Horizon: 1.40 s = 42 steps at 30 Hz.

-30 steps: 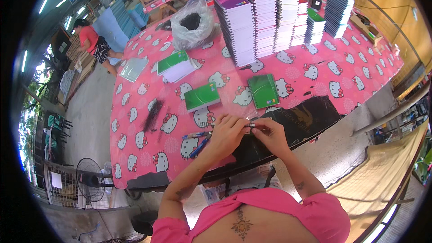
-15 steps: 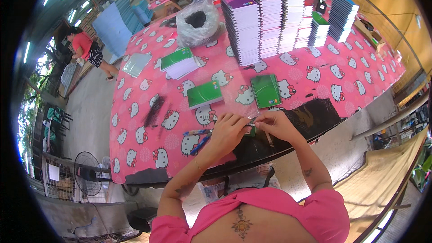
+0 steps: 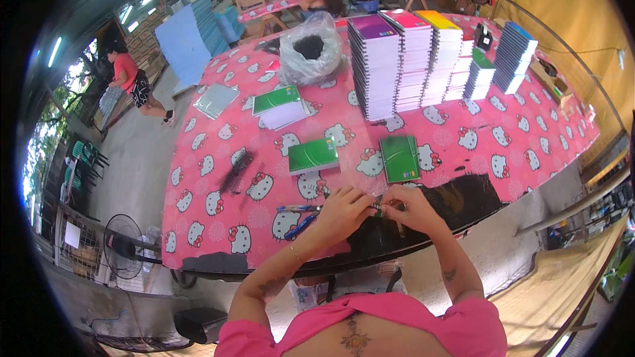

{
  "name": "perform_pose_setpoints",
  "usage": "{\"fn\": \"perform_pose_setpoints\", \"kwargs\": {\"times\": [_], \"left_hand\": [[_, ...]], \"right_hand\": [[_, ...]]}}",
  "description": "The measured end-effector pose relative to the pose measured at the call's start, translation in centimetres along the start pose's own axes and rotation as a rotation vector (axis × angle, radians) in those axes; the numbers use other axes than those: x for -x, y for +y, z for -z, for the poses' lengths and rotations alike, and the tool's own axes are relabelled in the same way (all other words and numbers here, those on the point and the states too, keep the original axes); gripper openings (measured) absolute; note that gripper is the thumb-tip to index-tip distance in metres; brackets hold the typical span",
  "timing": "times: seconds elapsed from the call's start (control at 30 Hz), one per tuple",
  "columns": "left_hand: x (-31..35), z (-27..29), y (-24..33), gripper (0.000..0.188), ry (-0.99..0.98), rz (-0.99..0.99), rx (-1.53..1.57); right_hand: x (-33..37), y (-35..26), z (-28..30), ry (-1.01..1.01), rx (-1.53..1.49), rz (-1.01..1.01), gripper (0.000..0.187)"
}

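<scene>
My left hand and my right hand meet at the near edge of the table, with fingers pinched close together. Between their fingertips shows a dark coil-like edge with a bit of green, apparently a small spiral notebook mostly covered by the hands. Beside my left hand lies a blue-handled tool that looks like pliers, partly hidden. Just beyond the hands rest a green spiral notebook and a thick green-topped pad.
Tall stacks of spiral notebooks stand at the back right. A plastic bag of black material, green-topped sheets, a clear packet and loose black coils lie leftward. A fan stands left; two people are farther off.
The view has tilted up, so the table's contents sit lower and farther right in the picture. My hands stay together at the same spot, fingers slightly shifted.
</scene>
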<state>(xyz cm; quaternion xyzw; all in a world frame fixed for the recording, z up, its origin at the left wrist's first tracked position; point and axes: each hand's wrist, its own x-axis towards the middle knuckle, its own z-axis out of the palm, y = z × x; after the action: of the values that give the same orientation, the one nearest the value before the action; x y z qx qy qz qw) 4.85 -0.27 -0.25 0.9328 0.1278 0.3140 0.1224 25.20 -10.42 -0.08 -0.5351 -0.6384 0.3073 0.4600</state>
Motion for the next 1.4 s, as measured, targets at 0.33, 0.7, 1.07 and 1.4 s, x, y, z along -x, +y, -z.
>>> {"fn": "perform_pose_setpoints", "kwargs": {"times": [0.33, 0.7, 1.07, 1.4], "left_hand": [[0.1, -0.4, 1.1, 0.028, 0.043, 0.032, -0.041], [0.2, -0.5, 0.4, 0.029, 0.040, 0.040, 0.009], [3.5, 4.4, -0.5, 0.047, 0.197, 0.253, 0.090], [11.4, 6.7, -2.7, 0.053, -0.320, 0.464, -0.298]], "right_hand": [[-0.3, -0.2, -3.6, 0.435, 0.227, 0.028, 0.012], [1.7, 1.1, -5.0, 0.472, 0.291, 0.126, 0.023], [1.8, 1.8, -5.5, 0.487, 0.330, 0.239, 0.046], [2.4, 1.7, -5.6, 0.027, 0.776, 0.160, 0.051]]}}
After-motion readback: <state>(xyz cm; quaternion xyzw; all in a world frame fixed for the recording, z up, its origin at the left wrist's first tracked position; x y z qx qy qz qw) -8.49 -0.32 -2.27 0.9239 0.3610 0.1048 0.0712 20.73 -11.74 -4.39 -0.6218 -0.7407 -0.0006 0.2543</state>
